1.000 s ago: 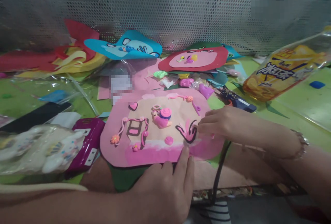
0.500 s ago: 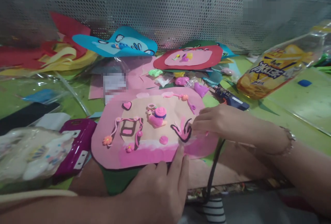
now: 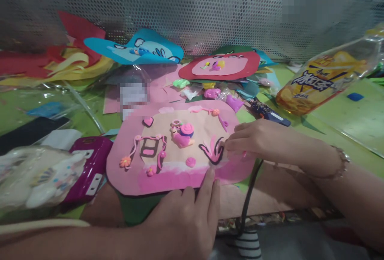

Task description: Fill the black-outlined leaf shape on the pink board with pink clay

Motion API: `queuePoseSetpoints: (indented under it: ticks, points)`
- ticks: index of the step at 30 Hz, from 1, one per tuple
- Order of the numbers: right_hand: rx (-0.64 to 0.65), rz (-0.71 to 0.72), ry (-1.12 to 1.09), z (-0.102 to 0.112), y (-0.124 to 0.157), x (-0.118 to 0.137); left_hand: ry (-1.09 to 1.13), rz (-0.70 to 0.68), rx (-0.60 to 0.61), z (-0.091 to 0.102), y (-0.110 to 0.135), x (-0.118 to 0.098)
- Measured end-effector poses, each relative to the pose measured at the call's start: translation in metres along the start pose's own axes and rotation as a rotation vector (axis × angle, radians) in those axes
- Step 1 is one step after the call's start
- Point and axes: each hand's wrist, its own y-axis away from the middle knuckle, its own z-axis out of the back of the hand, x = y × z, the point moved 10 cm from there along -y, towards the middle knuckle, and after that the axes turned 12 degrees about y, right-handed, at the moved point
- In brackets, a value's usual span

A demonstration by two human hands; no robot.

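Note:
A pink craft card (image 3: 132, 172) lies in front of me, with a beige middle panel bearing a clay snail (image 3: 182, 134), a heart, flowers and a pink-and-black leaf shape (image 3: 213, 153). My left hand (image 3: 186, 220) rests at the card's near edge, index finger stretched out and pressing the pink strip just below the leaf shape. My right hand (image 3: 255, 140) lies on the card's right side, fingertips pinched together at the leaf shape's right edge. What the pinch holds is too small to make out.
A magenta case (image 3: 90, 168) and a clear wrapped packet (image 3: 39, 176) sit at the left. Behind are a blue card (image 3: 141, 50), a red-rimmed card (image 3: 223, 66), clay lumps, a glue gun (image 3: 267, 112) with its black cord, and a yellow bottle (image 3: 324, 80). Perforated metal backs the green table.
The view has shifted slightly. Both hands stay on the card near the leaf shape, with only small finger movements.

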Motion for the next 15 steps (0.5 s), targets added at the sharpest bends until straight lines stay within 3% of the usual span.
queuePoseSetpoints:
  ticks: [15]
  points:
    - [0.050,-0.016,-0.038,-0.0023,-0.0001,0.0033,-0.048,0.002,0.043,-0.0025,-0.0008,0.0003]
